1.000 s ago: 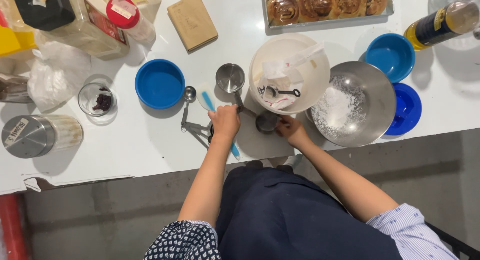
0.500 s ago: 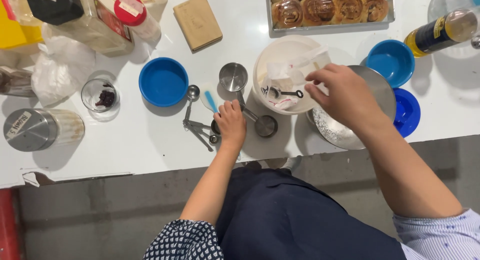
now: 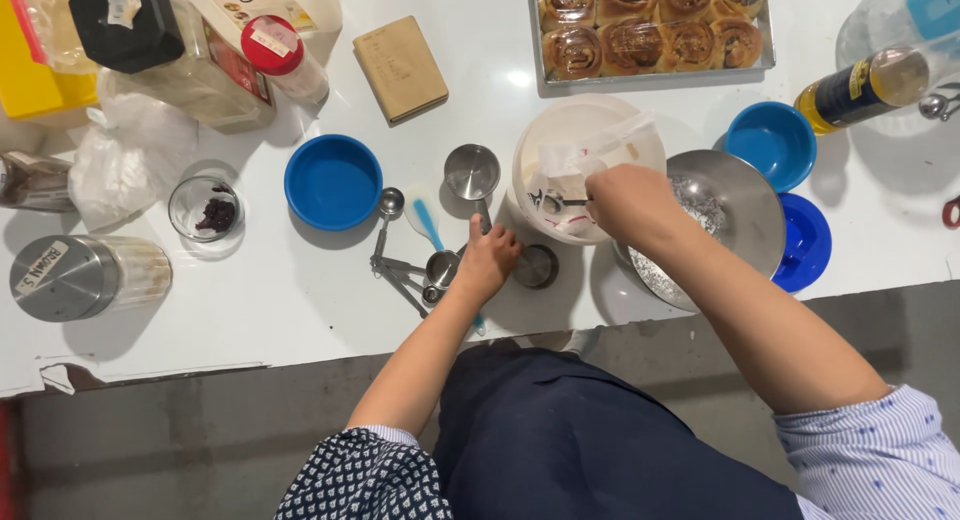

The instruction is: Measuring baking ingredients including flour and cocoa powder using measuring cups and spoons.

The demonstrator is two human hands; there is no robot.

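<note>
While the left hand [image 3: 487,260] pinches a measuring cup [image 3: 472,173], 2 blue bowls [image 3: 332,182] flank — right hand [image 3: 628,202] unclear.

Bare table [image 3: 250,280] lies left of the measuring spoons [image 3: 405,270]; bowls [image 3: 333,182], jar [image 3: 85,275] and tray [image 3: 650,30] crowd elsewhere.

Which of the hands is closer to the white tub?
The right. The right hand reaches over the white tub, at the scoop inside. The left hand rests on the table beside it, by the measuring cups.
</note>
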